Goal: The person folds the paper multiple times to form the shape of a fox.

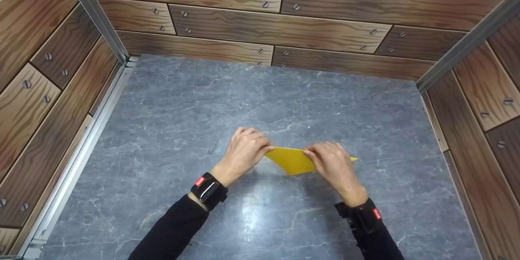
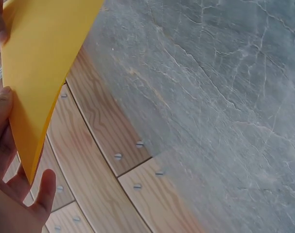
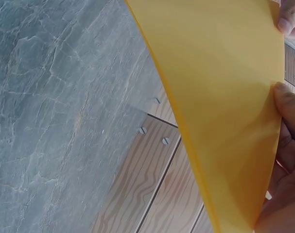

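A folded sheet of yellow paper [image 1: 293, 160] is held up between both hands, its long edge on top and a blunt corner pointing down. At its left end the left hand [image 1: 246, 148] pinches the top edge between thumb and fingers. The right hand [image 1: 331, 162] pinches the same edge nearer the other end, and a thin pointed tip sticks out beyond it. In the left wrist view the paper [image 2: 45, 68] narrows to a point beside the palm. Doubled layers show along the lower edge of the paper [image 3: 210, 107] in the right wrist view.
Below the hands spreads a grey marbled surface [image 1: 183, 101]. Wood-patterned panels [image 1: 227, 20] enclose it at the back and on both sides, with metal rails [image 1: 95, 16] at the corners. Both wrists wear black straps [image 1: 209, 191] with devices.
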{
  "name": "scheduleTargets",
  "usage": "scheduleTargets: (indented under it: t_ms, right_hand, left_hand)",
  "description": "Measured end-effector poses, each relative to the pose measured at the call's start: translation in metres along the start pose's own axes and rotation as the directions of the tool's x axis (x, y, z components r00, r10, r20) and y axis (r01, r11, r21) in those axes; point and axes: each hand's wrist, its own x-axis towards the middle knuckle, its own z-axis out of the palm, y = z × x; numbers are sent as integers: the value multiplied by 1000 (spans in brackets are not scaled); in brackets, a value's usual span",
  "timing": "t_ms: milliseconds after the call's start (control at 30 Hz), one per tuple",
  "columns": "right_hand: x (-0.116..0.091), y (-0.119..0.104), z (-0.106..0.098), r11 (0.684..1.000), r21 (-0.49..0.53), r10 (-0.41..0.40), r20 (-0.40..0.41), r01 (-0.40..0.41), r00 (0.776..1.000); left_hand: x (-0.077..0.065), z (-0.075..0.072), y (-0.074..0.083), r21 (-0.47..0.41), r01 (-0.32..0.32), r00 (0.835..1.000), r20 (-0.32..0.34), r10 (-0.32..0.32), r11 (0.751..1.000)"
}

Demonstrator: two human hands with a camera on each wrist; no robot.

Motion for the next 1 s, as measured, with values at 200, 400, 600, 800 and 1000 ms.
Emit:
scheduleTargets:
  t_ms: [200, 400, 600, 800, 1000]
  right_hand:
    - [0, 0, 1, 1000, -3, -14, 18, 14, 1000]
    - [-3, 3, -1, 1000, 0, 0, 1, 0, 1000]
    - [-4, 5, -2, 1000, -4, 4, 21, -4, 1000]
    - [-5, 8, -6, 999, -7, 31, 12, -31, 999]
    - [-5, 11, -10, 999, -11, 41, 13, -41, 999]
  left_hand:
    - [-3, -1, -4, -15, 2, 1000, 19, -1, 1000]
    - [-9, -3, -11, -19, 25, 1000, 4, -25, 1000]
    - [-12, -5, -17, -29, 25, 1000, -4, -25, 999]
    - [-15, -11, -24, -40, 66, 998, -20, -67, 997]
    - [-19, -16, -33, -62, 87, 996, -27, -89, 994]
